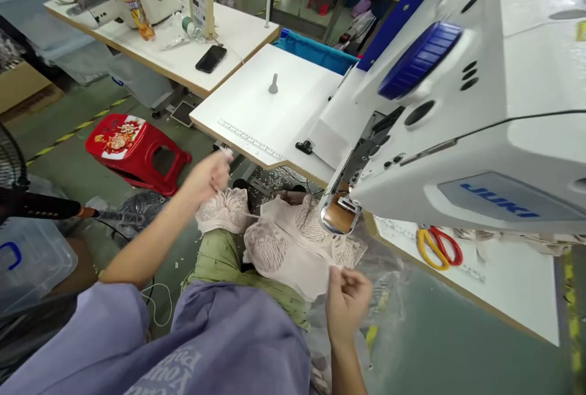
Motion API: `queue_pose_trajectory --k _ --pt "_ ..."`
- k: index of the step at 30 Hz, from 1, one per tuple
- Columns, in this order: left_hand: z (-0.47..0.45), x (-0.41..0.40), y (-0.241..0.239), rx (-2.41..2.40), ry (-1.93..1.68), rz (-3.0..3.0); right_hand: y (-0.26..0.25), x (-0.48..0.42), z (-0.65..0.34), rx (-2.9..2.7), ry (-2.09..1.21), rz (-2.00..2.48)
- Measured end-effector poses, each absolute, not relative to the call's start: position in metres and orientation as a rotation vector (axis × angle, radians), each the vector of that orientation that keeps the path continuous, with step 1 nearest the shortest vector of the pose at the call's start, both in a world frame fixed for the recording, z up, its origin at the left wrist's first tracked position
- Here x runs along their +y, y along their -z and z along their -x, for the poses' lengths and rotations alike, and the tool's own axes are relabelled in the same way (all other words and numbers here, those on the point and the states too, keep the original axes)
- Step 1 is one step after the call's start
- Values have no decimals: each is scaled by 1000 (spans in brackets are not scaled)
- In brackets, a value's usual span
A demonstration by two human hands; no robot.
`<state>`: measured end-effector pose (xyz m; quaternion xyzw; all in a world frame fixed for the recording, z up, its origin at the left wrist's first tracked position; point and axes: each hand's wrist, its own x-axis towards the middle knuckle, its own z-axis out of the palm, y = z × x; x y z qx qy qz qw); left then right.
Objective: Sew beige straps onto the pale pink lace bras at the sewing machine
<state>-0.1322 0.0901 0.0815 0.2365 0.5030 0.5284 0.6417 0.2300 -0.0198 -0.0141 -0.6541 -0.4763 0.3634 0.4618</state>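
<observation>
My left hand (210,176) is raised over my lap, left of the white table's corner, its fingers pinched together. A small whitish bit shows at its fingertips, too blurred to name. Just below it lies a beige lace bra cup (224,210). A second, wider beige bra (286,245) with lace cups is spread across my knees, and a thin strip runs between the two pieces. At that bra's right edge, my right hand (348,297) is closed, thumb and finger pinching the fabric edge. The rest of its fingers curl inward.
A JUKI sewing machine (458,138) overhangs from the right, its head near my right hand. Red and yellow scissors (439,247) lie on the right table part. A red stool (137,148) stands left. A phone (211,58) and a bottle (132,1) are on the neighbouring table.
</observation>
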Motion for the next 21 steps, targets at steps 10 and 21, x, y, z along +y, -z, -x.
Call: queue_pose_trajectory --k 10,21 --pt "-6 32 -70 1146 -551 -1341 -43 28 -200 -1533 -1445 1332" --pt "-5 28 -36 1378 -630 -1796 -32 47 -221 -1458 -1395 1405"
